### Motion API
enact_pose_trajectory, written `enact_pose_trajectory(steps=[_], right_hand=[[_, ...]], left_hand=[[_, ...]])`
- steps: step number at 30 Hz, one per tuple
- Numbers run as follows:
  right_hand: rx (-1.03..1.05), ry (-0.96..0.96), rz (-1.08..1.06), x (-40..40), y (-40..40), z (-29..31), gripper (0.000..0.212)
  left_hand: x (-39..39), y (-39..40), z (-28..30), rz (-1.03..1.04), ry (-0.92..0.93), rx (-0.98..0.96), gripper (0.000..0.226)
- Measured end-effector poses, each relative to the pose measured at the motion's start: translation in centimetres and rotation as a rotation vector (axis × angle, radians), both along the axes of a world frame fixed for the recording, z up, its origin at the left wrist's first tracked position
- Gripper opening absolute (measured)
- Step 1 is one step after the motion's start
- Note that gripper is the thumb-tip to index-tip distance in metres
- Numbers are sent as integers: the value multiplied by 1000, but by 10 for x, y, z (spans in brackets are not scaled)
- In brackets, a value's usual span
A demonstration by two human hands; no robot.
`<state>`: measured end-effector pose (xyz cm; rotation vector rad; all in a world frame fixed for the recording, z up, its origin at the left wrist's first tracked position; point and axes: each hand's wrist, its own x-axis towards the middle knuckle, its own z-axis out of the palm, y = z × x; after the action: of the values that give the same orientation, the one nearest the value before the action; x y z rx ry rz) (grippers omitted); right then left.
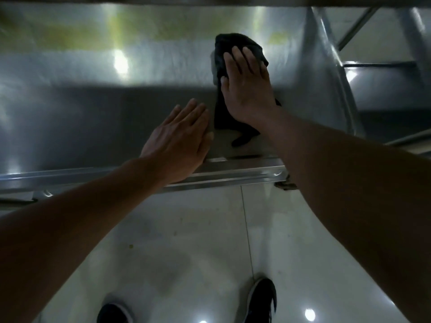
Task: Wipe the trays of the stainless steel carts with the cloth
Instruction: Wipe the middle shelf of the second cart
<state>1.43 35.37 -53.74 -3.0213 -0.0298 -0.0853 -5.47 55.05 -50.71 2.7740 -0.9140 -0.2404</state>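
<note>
A wide stainless steel tray (93, 101) of a cart fills the upper half of the view, its raised front rim (233, 171) running across the middle. A dark cloth (224, 117) lies on the tray right of centre. My right hand (247, 85) presses flat on the cloth with straight fingers, pointing away from me. To the left of the cloth, near the front rim, my left hand (182, 138) rests flat on the bare steel, fingers straight and together. It lies beside the cloth's edge.
A second steel cart (384, 89) with slanted frame tubes stands at the right, past the tray's right rim (331, 78). Pale glossy floor tiles (186, 241) lie below the rim, with my two dark shoes (262, 299) at the bottom.
</note>
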Motion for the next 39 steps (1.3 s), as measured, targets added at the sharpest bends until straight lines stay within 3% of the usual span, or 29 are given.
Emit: enact_pose_trajectory(steps=[18,28,39], right_hand=[[-33,57,-156,-60,-157,4,59],[-26,116,-222,-118,-131,9,59],[-10,144,-161,-158,-34,15,62]], left_hand=[[-17,-120,1,-42,16,-34,56],[-45,-97,9,-73,29,-97,51],[-67,4,30,56,84,-127,43]])
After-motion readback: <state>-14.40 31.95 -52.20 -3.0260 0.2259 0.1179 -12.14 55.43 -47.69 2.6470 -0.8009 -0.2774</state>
